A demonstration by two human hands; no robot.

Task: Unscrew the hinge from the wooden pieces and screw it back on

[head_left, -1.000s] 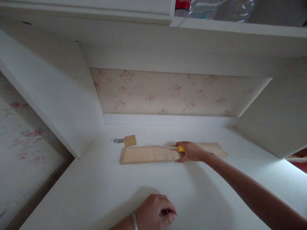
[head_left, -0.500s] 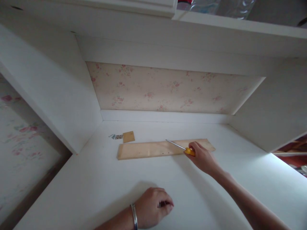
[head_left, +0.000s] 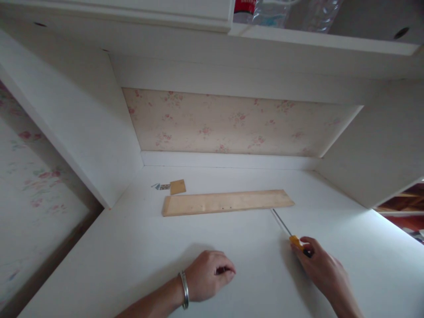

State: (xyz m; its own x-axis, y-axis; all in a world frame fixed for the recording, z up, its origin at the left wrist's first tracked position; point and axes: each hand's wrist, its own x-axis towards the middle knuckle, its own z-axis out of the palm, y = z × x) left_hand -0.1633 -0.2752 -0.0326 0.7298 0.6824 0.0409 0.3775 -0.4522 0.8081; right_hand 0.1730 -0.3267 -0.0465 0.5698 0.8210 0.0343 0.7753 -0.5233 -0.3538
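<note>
At lower right our right hand (head_left: 323,269) grips the yellow-handled screwdriver (head_left: 289,233), its metal tip just beside the long pale wooden plank (head_left: 227,202) at centre, while our left hand (head_left: 209,279), loosely curled with a silver bangle (head_left: 184,289), rests on the white desk surface (head_left: 139,251) at lower centre.

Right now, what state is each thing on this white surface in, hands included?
Right hand: closed around the screwdriver's handle.
Screwdriver: held, tip pointing toward the plank, apart from it.
Left hand: fist curled, resting on the white surface.
Wooden plank: lying flat, untouched.
Small wooden square: lying flat beside a hinge.
</note>
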